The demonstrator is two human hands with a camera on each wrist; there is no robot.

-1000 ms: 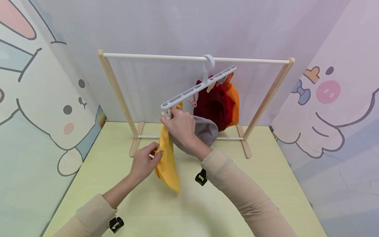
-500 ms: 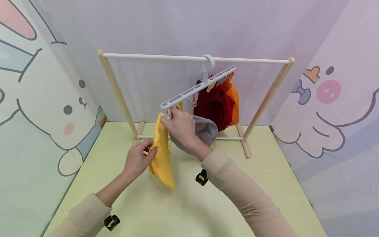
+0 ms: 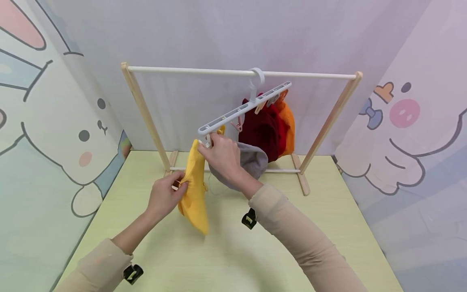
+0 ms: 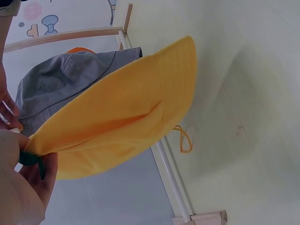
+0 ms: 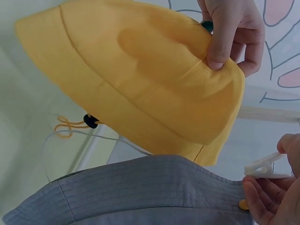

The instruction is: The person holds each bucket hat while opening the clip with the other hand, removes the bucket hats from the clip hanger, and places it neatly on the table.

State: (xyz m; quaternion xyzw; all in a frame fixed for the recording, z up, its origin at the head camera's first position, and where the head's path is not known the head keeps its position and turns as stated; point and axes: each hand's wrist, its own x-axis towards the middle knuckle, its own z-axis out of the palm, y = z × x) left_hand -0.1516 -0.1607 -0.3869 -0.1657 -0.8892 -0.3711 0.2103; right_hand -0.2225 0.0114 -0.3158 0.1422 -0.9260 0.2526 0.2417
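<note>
My left hand (image 3: pixel 164 196) pinches a yellow bucket hat (image 3: pixel 193 198) by its crown, near a small green tab (image 4: pixel 31 159). The hat hangs with its brim downward, and an orange cord with a black toggle (image 5: pixel 91 121) dangles from it. My right hand (image 3: pixel 223 156) pinches a white clothespin (image 5: pixel 266 168) at the near end of a pale grey clip hanger (image 3: pixel 233 114). In the right wrist view the yellow hat stands apart from that clothespin. A grey bucket hat (image 3: pixel 255 160) hangs just behind my right hand, with a yellow clip (image 5: pixel 243 204) at its edge.
A wooden rack with a white rail (image 3: pixel 189 70) carries the hanger. Dark red (image 3: pixel 259 129) and orange (image 3: pixel 289 121) hats hang towards its far end. A pink clip (image 3: pixel 238 122) hangs mid-hanger. Below lies the pale yellow tabletop (image 3: pixel 233 255), with cartoon-printed walls around it.
My left hand has drawn the yellow hat left and slightly towards me, away from the hanger's end. My right hand has kept its place at the white clothespin.
</note>
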